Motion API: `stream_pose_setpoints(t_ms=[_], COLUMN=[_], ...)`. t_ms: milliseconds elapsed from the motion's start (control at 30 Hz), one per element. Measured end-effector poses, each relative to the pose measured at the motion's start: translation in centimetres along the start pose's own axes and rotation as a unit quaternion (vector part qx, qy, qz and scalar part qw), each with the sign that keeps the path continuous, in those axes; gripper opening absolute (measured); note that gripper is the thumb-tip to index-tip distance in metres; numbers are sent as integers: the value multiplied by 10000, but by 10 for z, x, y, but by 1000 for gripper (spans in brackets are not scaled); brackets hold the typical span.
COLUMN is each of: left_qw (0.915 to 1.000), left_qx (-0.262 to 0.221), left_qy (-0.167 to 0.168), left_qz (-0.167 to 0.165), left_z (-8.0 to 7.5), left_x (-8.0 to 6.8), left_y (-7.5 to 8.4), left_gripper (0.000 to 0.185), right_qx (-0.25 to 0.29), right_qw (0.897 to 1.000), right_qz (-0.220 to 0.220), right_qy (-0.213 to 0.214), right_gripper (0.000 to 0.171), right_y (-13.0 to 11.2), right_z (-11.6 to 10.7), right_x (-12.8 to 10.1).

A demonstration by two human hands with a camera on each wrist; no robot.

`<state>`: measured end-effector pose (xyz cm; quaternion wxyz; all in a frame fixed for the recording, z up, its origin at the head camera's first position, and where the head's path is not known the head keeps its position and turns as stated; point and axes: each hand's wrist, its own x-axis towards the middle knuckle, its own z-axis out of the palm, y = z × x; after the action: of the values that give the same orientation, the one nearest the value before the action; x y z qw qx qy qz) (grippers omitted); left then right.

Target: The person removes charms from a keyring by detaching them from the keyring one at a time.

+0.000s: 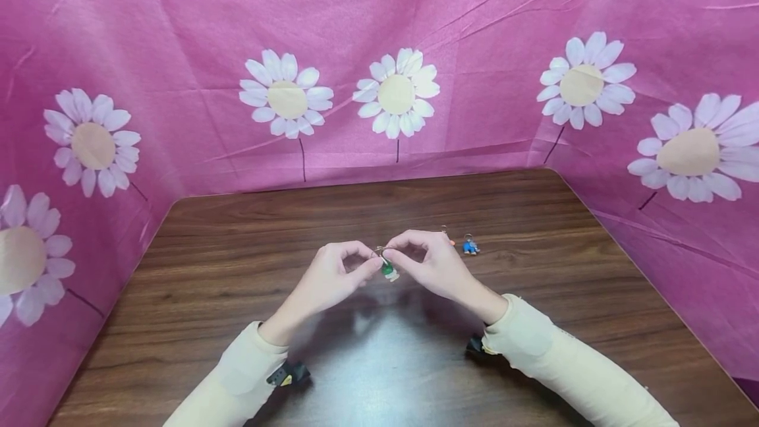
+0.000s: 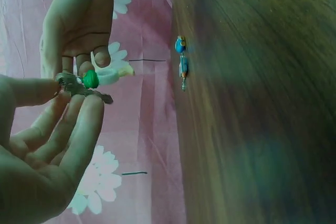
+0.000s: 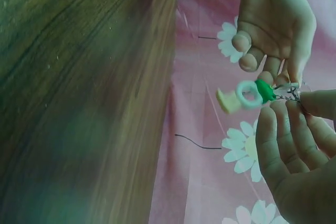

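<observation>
1. While both sleeves rest at the lower frame, the left hand and right hand pinch a green-and-white charm's metal ring at mid-frame, above the wooden table.
2. Beyond, right of centre, a blue charm lies on the table.
3. Farthest, a pink daisy cloth fills the upper frame.

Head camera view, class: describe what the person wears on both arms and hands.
Both arms wear long, close-fitting cream fabric sleeves, the left sleeve and the right sleeve, ending at the wrists. A small black device sits under each wrist. The left hand and right hand are bare, without gloves.
</observation>
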<state>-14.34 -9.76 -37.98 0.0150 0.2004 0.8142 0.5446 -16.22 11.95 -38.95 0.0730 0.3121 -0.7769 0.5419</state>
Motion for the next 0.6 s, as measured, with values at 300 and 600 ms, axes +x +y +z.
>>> stream_pose_setpoints(t_ms=[300,600], left_qw=[9949,9836], left_qx=[60,-1639], left_qy=[536,646], left_qz=[854,389], left_z=[-1,2], left_x=[0,1], left_y=[2,0], left_gripper=[3,9], right_qx=[-208,-354], right_qw=[9997,9991], right_qz=[-43,-208], right_qy=[-105,64], right_gripper=[6,9], right_y=[-2,0], right_z=[-5,1], right_x=[1,0])
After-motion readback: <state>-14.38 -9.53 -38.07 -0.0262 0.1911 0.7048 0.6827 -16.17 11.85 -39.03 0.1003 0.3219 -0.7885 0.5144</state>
